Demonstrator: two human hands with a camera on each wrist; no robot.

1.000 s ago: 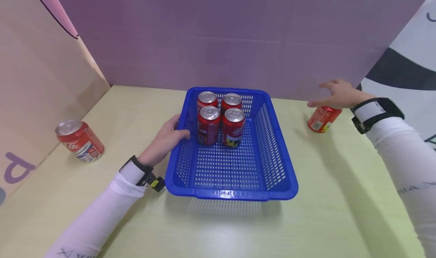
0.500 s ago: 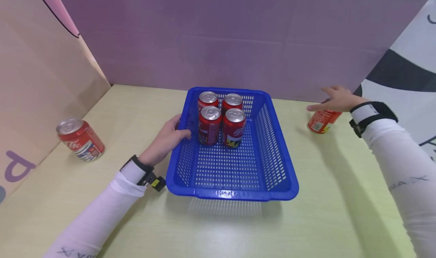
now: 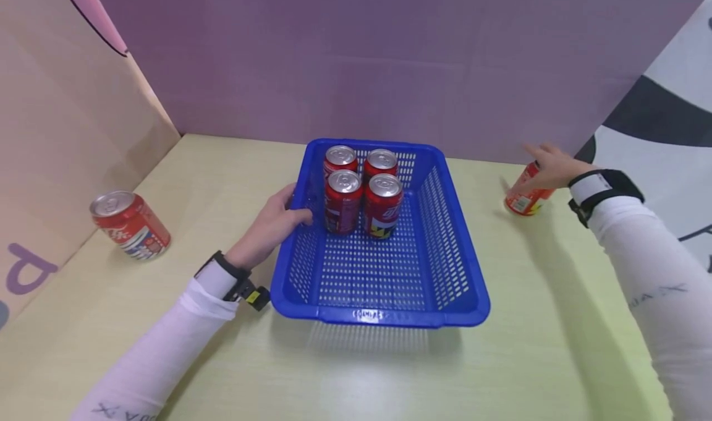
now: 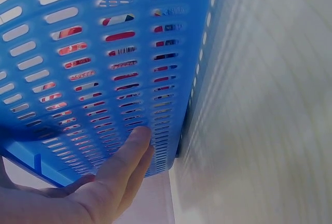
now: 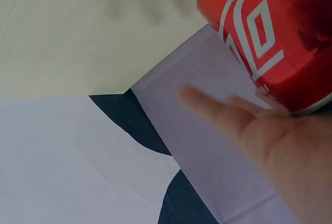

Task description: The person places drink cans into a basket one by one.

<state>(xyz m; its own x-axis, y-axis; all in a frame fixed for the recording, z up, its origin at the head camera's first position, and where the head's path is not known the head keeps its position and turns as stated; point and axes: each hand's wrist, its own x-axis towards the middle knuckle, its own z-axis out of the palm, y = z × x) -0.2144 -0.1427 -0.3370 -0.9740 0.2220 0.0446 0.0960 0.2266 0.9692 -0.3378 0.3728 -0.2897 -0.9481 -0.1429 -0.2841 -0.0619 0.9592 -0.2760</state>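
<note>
A blue plastic basket (image 3: pixel 400 319) stands mid-table, holding several upright red soda cans (image 3: pixel 384 208) towards its back. My left hand (image 3: pixel 266 228) grips the basket's left rim, thumb over the edge. In the left wrist view, the fingers (image 4: pixel 124 164) lie against the slotted outer wall. At the right, another red soda can (image 3: pixel 521 204) stands on the table, partly covered by my right hand (image 3: pixel 555 169). The thumb is in front of this can and the fingers are spread behind it. In the right wrist view the can (image 5: pixel 270 37) sits close to the extended, blurred fingers (image 5: pixel 207 107).
One more red soda can (image 3: pixel 133 226) stands on the pale table (image 3: pixel 211 359) at the left, near the side panel (image 3: pixel 67 130). A purple panel (image 3: pixel 334 56) closes off the back, and a white-and-black panel (image 3: pixel 662 112) rises at the right.
My right hand has come down around the right-hand can, its thumb dropping from above to the can's front. The left hand and the basket stay put.
</note>
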